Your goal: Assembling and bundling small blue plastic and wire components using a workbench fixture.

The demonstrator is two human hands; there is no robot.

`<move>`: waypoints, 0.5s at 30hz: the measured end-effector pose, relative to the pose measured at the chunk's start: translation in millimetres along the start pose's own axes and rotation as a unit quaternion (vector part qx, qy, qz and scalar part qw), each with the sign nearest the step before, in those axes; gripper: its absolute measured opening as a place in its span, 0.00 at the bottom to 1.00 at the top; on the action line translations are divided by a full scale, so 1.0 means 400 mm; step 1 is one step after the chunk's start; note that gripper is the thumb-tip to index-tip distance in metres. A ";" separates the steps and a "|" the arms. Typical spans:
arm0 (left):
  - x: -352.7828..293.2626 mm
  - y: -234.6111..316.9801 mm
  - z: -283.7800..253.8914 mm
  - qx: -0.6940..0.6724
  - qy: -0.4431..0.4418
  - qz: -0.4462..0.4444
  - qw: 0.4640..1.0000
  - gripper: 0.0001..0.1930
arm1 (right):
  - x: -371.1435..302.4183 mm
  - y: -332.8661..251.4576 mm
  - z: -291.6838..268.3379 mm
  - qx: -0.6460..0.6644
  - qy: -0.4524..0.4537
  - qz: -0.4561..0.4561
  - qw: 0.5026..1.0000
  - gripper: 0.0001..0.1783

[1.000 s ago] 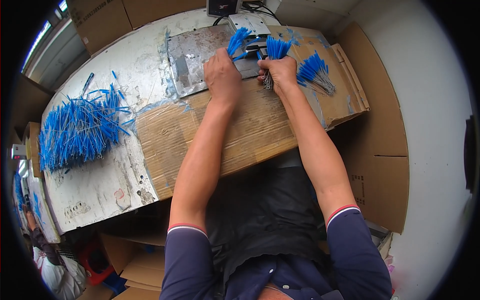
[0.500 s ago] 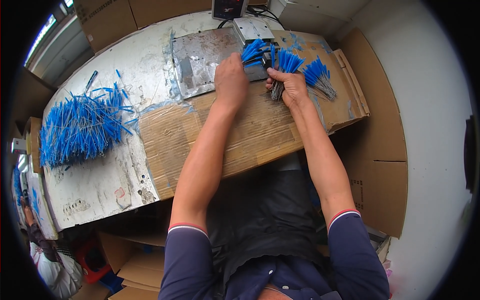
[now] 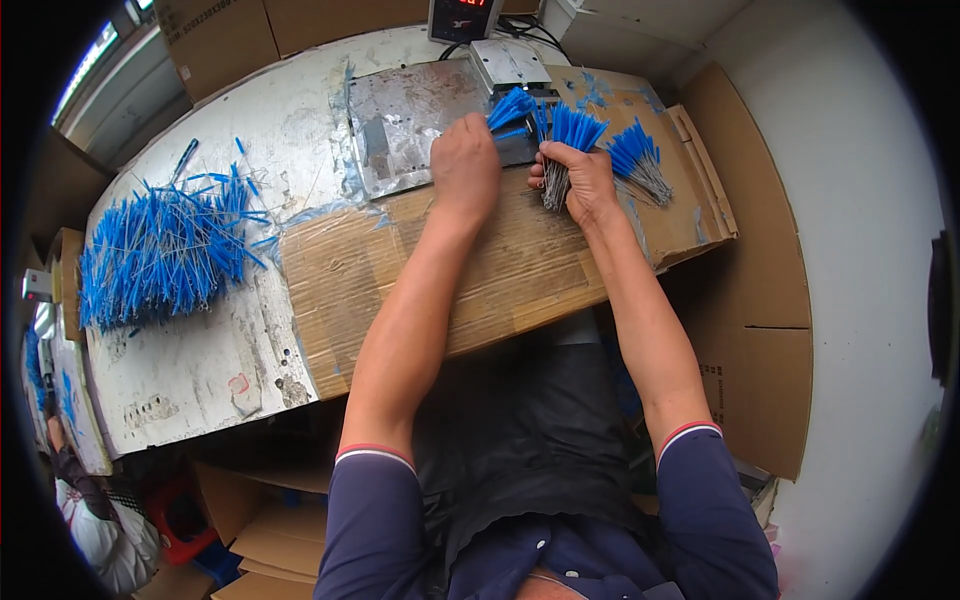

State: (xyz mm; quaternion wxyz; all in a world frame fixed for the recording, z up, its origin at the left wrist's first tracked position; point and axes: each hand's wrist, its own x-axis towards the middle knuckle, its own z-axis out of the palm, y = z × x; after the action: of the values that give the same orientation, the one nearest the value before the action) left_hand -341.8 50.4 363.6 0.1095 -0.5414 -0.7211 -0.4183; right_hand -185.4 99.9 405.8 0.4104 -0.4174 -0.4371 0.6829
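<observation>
My left hand is curled closed over the metal plate's front right corner. A small bundle of blue-tipped wires fans out from its fingers, the wire ends hidden in the hand. In my right hand, thumb on top, is a thicker bunch of blue-tipped wires. Its blue ends point away from me and its thin silver wires hang below the thumb. Between both hands sits a small dark fixture, partly covered by the bundles. Another bunch of blue-tipped wires lies right of my right hand.
A large heap of blue-tipped wires covers the white table's left part. A metal plate adjoins a metal box, with a display unit behind. Cardboard covers the front edge. Another person's arm shows far left.
My left hand has shifted slightly down and right, its bundle now lying closer to the fixture. My right hand has hardly moved. The display's red digits show more fully.
</observation>
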 end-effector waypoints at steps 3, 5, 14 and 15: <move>0.005 -0.013 -0.006 -0.063 0.007 -0.096 0.993 0.05 | -0.011 -0.001 0.012 0.008 -0.037 0.011 0.999 0.06; 0.005 -0.013 -0.003 -0.114 0.015 -0.104 0.988 0.04 | -0.016 0.002 0.026 -0.020 -0.049 0.023 0.998 0.06; 0.009 0.001 -0.001 -0.290 0.025 -0.084 0.953 0.06 | -0.030 0.006 0.040 -0.038 -0.108 0.042 0.993 0.08; 0.008 -0.001 0.002 -0.253 0.050 -0.078 0.963 0.05 | -0.034 0.009 0.037 -0.037 -0.108 0.042 0.993 0.08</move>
State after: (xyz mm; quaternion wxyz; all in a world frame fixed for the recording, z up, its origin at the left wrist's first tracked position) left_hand -343.1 53.2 365.0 -0.0288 -0.4717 -0.6253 -0.6210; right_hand -195.6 82.7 409.2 0.3158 -0.3747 -0.4859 0.7237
